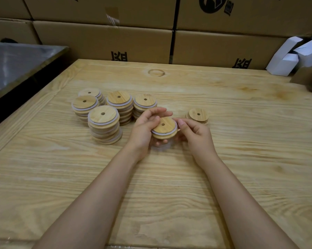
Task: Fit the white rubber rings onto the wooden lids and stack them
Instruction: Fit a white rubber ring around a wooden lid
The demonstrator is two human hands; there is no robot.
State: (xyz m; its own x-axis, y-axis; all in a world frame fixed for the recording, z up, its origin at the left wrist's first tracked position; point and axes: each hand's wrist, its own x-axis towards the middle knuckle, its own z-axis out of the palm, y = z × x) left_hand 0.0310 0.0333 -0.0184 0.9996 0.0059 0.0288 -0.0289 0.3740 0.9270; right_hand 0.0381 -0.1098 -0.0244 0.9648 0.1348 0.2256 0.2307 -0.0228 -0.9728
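Over the middle of the wooden table (pixel 169 186), my left hand (pixel 146 128) holds a round wooden lid (pixel 165 127) with a small centre hole from the left and below. A white rubber ring (pixel 174 131) runs round the lid's edge. My right hand (pixel 194 132) touches the lid's right rim with thumb and fingertips. Several stacks of ringed lids (pixel 104 123) stand to the left and behind. A short pile of lids (pixel 198 115) lies just behind my right hand.
Cardboard boxes (pixel 115 42) form a wall along the table's far edge. A dark metal surface (pixel 16 62) lies at the far left. White paper cartons (pixel 291 56) and a brown box sit at the far right corner.
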